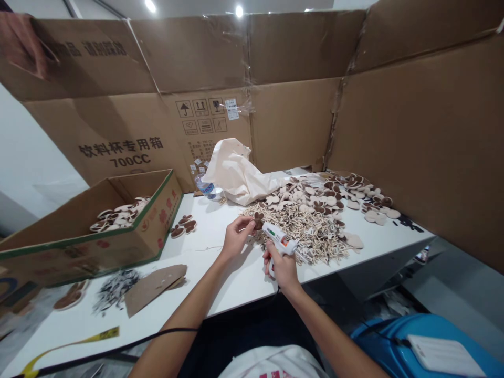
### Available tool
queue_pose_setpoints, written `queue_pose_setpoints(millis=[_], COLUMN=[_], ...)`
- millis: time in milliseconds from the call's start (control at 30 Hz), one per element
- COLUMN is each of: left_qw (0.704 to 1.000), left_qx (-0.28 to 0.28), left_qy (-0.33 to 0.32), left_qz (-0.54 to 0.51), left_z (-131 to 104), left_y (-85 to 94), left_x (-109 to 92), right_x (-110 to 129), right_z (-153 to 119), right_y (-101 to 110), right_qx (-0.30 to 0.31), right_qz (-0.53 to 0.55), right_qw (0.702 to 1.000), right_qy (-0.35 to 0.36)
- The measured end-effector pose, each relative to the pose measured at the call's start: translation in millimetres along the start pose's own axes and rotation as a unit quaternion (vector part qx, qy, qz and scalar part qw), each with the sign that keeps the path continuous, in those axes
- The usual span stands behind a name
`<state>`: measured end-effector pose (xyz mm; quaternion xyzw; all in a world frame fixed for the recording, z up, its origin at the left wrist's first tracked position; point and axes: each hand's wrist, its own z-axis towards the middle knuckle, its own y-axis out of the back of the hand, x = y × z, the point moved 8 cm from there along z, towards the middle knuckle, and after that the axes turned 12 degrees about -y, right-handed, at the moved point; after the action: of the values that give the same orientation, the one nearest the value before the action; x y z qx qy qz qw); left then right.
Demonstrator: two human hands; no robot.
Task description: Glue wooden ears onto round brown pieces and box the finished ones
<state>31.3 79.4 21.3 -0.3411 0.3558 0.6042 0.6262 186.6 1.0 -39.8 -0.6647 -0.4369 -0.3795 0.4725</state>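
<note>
My left hand [239, 234] pinches a small brown flower-shaped felt piece [258, 220] near the table's middle. Wrapped round the handle of a white glue gun [280, 239] is my right hand [282, 265]; the gun's tip points at the brown piece, close to it. Whether the tip touches the piece cannot be made out. Just beyond and right of both hands spreads a heap of short beige cords [311, 236]. Behind it lies a pile of beige and brown felt shapes [307, 197].
An open cardboard box [157, 220] holding felt pieces stands left. A few brown pieces [185, 224] lie beside it. Cream cloth [240, 176] and a plastic bottle [205, 188] are at the back, before tall cardboard walls [291, 121]. Brown cardboard [155, 286] lies front left.
</note>
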Motion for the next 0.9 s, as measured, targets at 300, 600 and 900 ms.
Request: queue_pose_setpoints(millis=[300,600,900], left_qw=[1.000,1.000,1.000], left_qx=[0.001,0.004,-0.023], left_qy=[-0.003,0.001,-0.007], left_qz=[0.010,0.010,0.001], left_z=[0,2,7], left_y=[-0.5,1.7,10.9], left_x=[-7,-4,-8], right_x=[2,6,7], right_z=[1,-2,-2], right_y=[-1,-1,2], right_qx=[-0.005,-0.005,-0.025], right_qz=[0.008,0.018,0.011], right_qw=[1.000,1.000,1.000], right_qy=[0.014,0.016,0.015])
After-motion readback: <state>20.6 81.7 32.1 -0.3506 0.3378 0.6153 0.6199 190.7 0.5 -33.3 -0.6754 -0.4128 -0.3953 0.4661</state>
